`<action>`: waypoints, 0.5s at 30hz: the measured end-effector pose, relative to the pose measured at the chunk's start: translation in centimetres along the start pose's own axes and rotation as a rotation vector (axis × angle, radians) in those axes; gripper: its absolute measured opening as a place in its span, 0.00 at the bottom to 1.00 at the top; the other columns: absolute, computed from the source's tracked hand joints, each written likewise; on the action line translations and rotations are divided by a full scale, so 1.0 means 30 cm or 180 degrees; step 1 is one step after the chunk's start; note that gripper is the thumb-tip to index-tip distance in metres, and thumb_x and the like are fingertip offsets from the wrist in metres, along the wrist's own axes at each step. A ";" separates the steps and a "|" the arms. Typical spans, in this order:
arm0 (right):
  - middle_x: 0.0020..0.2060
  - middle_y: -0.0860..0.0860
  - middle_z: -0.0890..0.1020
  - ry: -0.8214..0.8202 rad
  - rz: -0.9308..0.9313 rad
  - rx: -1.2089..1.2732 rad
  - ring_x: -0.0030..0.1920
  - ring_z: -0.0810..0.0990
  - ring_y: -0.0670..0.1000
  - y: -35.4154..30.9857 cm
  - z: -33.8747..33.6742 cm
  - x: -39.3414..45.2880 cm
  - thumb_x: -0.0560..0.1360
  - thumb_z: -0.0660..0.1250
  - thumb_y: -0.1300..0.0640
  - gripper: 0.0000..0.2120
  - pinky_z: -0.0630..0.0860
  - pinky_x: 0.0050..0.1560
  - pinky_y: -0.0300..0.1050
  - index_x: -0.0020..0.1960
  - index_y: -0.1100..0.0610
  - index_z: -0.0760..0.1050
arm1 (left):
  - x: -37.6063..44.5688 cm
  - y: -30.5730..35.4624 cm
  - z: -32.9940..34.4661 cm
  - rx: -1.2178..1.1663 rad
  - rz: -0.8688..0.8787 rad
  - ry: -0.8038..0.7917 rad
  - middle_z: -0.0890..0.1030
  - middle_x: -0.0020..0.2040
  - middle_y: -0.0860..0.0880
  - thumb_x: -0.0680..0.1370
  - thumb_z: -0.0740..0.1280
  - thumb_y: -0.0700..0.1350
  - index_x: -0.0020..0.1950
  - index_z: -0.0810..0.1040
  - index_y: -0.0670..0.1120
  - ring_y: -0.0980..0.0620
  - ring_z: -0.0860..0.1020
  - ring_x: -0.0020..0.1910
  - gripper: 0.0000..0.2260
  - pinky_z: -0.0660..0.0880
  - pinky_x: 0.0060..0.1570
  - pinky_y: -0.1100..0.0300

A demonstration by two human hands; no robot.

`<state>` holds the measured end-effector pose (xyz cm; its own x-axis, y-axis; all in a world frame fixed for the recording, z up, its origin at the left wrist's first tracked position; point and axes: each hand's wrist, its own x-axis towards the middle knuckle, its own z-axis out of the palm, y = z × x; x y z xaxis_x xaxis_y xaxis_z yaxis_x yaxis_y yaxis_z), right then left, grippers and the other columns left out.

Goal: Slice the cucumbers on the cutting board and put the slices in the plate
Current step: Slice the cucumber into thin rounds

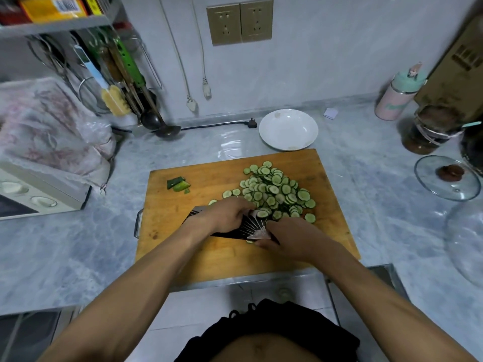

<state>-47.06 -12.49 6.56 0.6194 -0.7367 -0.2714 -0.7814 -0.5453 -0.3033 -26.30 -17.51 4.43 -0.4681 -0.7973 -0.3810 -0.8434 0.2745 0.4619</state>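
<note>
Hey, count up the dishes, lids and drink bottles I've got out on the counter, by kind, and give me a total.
White plates: 1
Glass lids: 2, one with a brown knob, one at the right edge
Pink bottles: 1
Total: 4

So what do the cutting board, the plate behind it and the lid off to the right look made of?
Cutting board: wood or bamboo by its warm tan grain, matte. Plate: likely glazed ceramic, white and glossy. Lid: clear glass, see-through with a dark knob.
</note>
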 end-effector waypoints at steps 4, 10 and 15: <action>0.41 0.53 0.79 0.0005 0.0055 -0.0025 0.39 0.75 0.55 0.024 0.003 -0.013 0.81 0.56 0.36 0.21 0.67 0.38 0.47 0.44 0.54 0.67 | -0.015 -0.008 0.001 -0.0317 0.0005 0.0716 0.77 0.66 0.45 0.77 0.59 0.31 0.64 0.80 0.47 0.46 0.72 0.67 0.20 0.70 0.64 0.57; 0.42 0.55 0.81 0.0098 0.0009 -0.0020 0.42 0.80 0.57 0.042 0.002 -0.016 0.81 0.56 0.36 0.20 0.67 0.37 0.47 0.45 0.53 0.68 | -0.032 0.050 0.009 -0.0207 0.0504 0.0277 0.79 0.61 0.46 0.68 0.58 0.26 0.59 0.82 0.44 0.47 0.75 0.62 0.26 0.72 0.60 0.56; 0.40 0.54 0.80 0.0055 -0.0051 -0.0169 0.37 0.75 0.53 0.053 0.015 -0.008 0.80 0.55 0.35 0.23 0.71 0.37 0.48 0.44 0.55 0.69 | 0.025 0.042 0.003 0.0053 0.0035 -0.0071 0.72 0.72 0.46 0.72 0.58 0.28 0.73 0.73 0.47 0.46 0.69 0.71 0.30 0.68 0.67 0.54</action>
<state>-48.44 -13.00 5.73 0.6309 -0.7342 -0.2509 -0.7746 -0.5773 -0.2585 -27.75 -17.72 4.66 -0.4831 -0.7820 -0.3939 -0.8423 0.2923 0.4528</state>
